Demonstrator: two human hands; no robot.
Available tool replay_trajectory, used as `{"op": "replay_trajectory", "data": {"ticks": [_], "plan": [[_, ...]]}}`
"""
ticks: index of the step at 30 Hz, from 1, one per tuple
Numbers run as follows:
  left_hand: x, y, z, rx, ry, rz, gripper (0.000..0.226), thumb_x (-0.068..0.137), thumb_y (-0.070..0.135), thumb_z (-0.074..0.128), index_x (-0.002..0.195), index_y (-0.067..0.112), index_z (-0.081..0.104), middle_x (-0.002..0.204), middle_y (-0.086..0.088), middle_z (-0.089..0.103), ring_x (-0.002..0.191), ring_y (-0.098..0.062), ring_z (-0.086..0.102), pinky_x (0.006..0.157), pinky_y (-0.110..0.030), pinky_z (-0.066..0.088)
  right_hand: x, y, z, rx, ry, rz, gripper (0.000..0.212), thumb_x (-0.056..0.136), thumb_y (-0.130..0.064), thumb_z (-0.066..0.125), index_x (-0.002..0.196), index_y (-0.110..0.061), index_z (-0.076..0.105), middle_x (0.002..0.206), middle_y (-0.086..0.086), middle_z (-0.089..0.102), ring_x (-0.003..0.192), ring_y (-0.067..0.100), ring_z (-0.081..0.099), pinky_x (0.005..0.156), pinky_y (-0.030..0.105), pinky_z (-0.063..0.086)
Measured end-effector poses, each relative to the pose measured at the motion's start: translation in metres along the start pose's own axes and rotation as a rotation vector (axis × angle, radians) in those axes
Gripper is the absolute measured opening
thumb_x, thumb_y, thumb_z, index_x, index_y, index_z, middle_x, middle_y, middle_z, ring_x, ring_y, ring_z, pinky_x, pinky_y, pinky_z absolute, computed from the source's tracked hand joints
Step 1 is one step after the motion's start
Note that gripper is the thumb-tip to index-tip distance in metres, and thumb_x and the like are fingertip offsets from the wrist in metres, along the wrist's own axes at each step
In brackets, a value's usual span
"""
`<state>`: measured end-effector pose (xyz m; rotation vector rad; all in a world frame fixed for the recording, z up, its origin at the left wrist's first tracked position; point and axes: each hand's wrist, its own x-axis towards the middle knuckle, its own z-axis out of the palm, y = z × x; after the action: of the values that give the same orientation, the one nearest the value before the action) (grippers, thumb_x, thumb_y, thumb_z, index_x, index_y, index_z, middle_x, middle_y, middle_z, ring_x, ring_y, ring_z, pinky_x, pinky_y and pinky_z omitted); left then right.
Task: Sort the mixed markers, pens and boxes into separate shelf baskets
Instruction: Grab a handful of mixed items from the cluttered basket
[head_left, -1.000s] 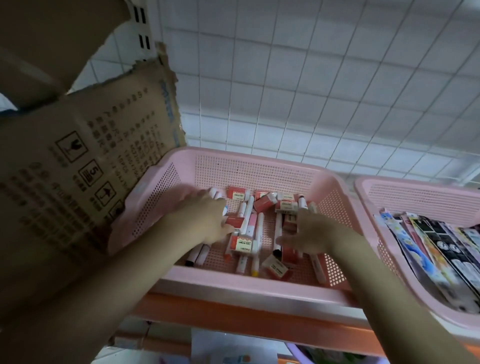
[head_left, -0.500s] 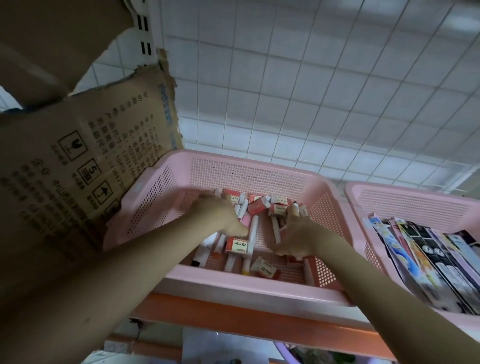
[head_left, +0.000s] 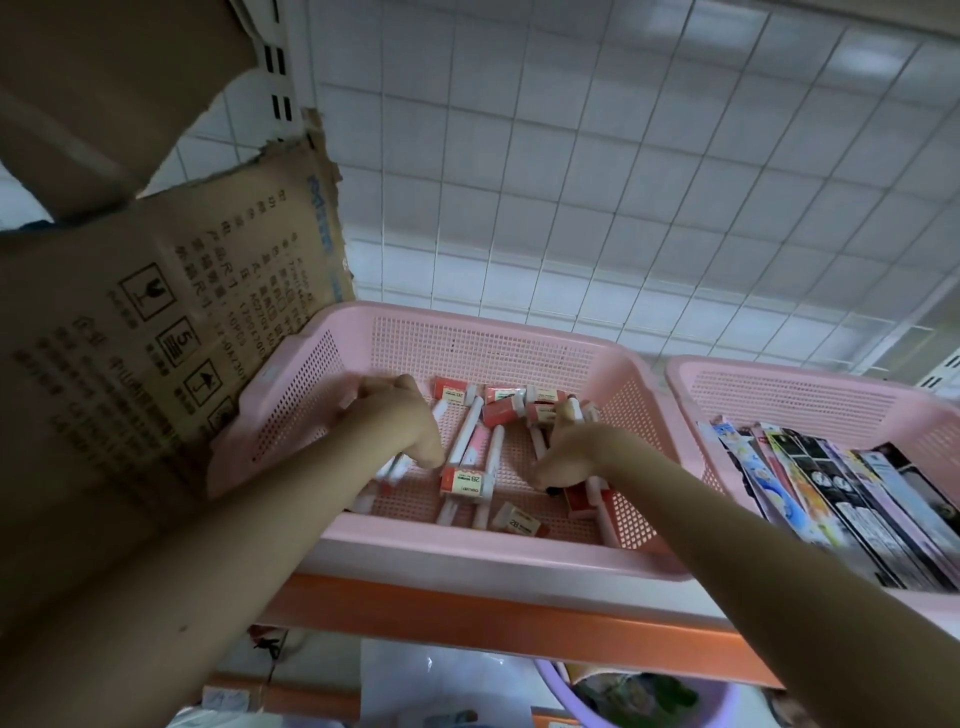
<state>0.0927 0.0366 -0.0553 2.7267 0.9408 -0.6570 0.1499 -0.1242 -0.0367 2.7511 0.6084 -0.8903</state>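
1. left hand (head_left: 395, 426) down in the pink basket (head_left: 467, 332), fingers curled over white pens (head_left: 470, 434) at its left side; whether clamped on one, cannot tell.
2. right hand (head_left: 571, 447) at the right side, fingers curled among red-and-white boxes (head_left: 467, 480); actual hold unclear.
3. second pink basket (head_left: 810, 384) just right, filled with long flat packs (head_left: 831, 499).
4. cardboard box (head_left: 156, 322) against the left.
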Motion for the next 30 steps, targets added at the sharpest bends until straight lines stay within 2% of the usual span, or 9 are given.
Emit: {"op": "replay_trajectory", "data": {"ticks": [3, 9, 14, 16, 20, 23, 27, 29, 30], "plan": [[-0.006, 0.001, 0.004, 0.017, 0.068, 0.031, 0.095, 0.071, 0.028, 0.069, 0.143, 0.003, 0.012, 0.144, -0.029, 0.025, 0.128, -0.042, 0.036, 0.099, -0.044, 0.044, 0.006, -0.004, 0.01, -0.06, 0.052, 0.025, 0.087, 0.095, -0.051, 0.039, 0.148, -0.008, -0.015, 0.157, 0.012, -0.015, 0.141, 0.042, -0.015, 0.115, 0.049, 0.006], [-0.018, 0.004, 0.009, 0.109, 0.153, 0.126, 0.081, 0.077, 0.02, 0.063, 0.144, 0.007, 0.018, 0.135, -0.02, 0.046, 0.123, -0.039, 0.044, 0.101, -0.046, 0.041, 0.016, -0.005, 0.018, -0.041, 0.081, 0.097, 0.092, 0.091, -0.049, 0.048, 0.149, -0.013, -0.014, 0.156, 0.015, -0.015, 0.14, 0.046, -0.008, 0.115, 0.052, 0.017], [-0.025, -0.01, -0.001, 0.088, 0.315, 0.173, 0.048, 0.081, 0.009, 0.056, 0.125, 0.005, 0.04, 0.122, -0.013, 0.055, 0.111, -0.03, 0.052, 0.075, -0.034, 0.04, 0.014, -0.011, 0.02, -0.028, 0.124, 0.132, 0.09, 0.09, -0.043, 0.049, 0.15, -0.017, -0.013, 0.155, 0.014, -0.017, 0.141, 0.043, -0.004, 0.112, 0.051, 0.02], [-0.025, -0.014, -0.005, 0.062, 0.335, 0.194, 0.042, 0.083, 0.013, 0.055, 0.122, 0.004, 0.043, 0.121, -0.013, 0.055, 0.107, -0.03, 0.053, 0.071, -0.033, 0.039, 0.011, -0.01, 0.019, 0.009, 0.169, 0.143, 0.09, 0.089, -0.038, 0.052, 0.149, -0.015, -0.012, 0.155, 0.015, -0.008, 0.141, 0.041, 0.007, 0.111, 0.049, 0.026], [-0.027, -0.017, -0.012, -0.022, 0.306, 0.247, 0.042, 0.091, 0.035, 0.05, 0.118, 0.002, 0.048, 0.095, -0.009, 0.055, 0.08, -0.022, 0.046, 0.051, -0.027, 0.029, 0.007, -0.005, 0.018, 0.116, 0.258, 0.142, 0.086, 0.083, -0.024, 0.057, 0.147, -0.012, 0.0, 0.149, 0.024, 0.019, 0.134, 0.038, 0.029, 0.106, 0.045, 0.037], [-0.027, -0.015, -0.016, -0.056, 0.248, 0.248, 0.042, 0.088, 0.019, 0.052, 0.127, 0.005, 0.043, 0.109, -0.009, 0.057, 0.086, -0.021, 0.05, 0.048, -0.024, 0.025, 0.004, -0.003, 0.015, 0.16, 0.285, 0.112, 0.075, 0.084, -0.017, 0.055, 0.144, -0.01, 0.011, 0.147, 0.021, 0.026, 0.129, 0.036, 0.04, 0.101, 0.043, 0.043], [-0.022, -0.015, -0.018, -0.146, 0.268, 0.253, 0.039, 0.086, 0.012, 0.052, 0.124, 0.008, 0.044, 0.078, 0.001, 0.045, 0.058, -0.009, 0.041, 0.042, -0.022, 0.023, -0.002, 0.002, 0.006, 0.18, 0.341, 0.111, 0.066, 0.085, -0.01, 0.054, 0.14, -0.008, 0.018, 0.108, 0.016, 0.055, 0.097, 0.032, 0.06, 0.079, 0.038, 0.055], [-0.015, -0.016, -0.017, -0.241, 0.314, 0.29, 0.039, 0.085, 0.014, 0.055, 0.123, 0.012, 0.045, 0.081, 0.005, 0.05, 0.056, -0.005, 0.039, 0.041, -0.021, 0.025, -0.005, 0.005, 0.0, 0.19, 0.353, 0.109, 0.049, 0.086, -0.009, 0.054, 0.13, -0.002, 0.034, 0.092, 0.012, 0.057, 0.088, 0.029, 0.063, 0.071, 0.034, 0.056], [-0.012, -0.016, -0.017, -0.304, 0.314, 0.323, 0.039, 0.085, 0.018, 0.058, 0.121, 0.012, 0.047, 0.088, 0.004, 0.056, 0.058, -0.006, 0.045, 0.042, -0.023, 0.03, -0.007, 0.006, -0.003, 0.164, 0.353, 0.105, 0.03, 0.087, -0.01, 0.053, 0.115, 0.0, 0.046, 0.085, 0.009, 0.056, 0.084, 0.027, 0.063, 0.066, 0.031, 0.055]]}}
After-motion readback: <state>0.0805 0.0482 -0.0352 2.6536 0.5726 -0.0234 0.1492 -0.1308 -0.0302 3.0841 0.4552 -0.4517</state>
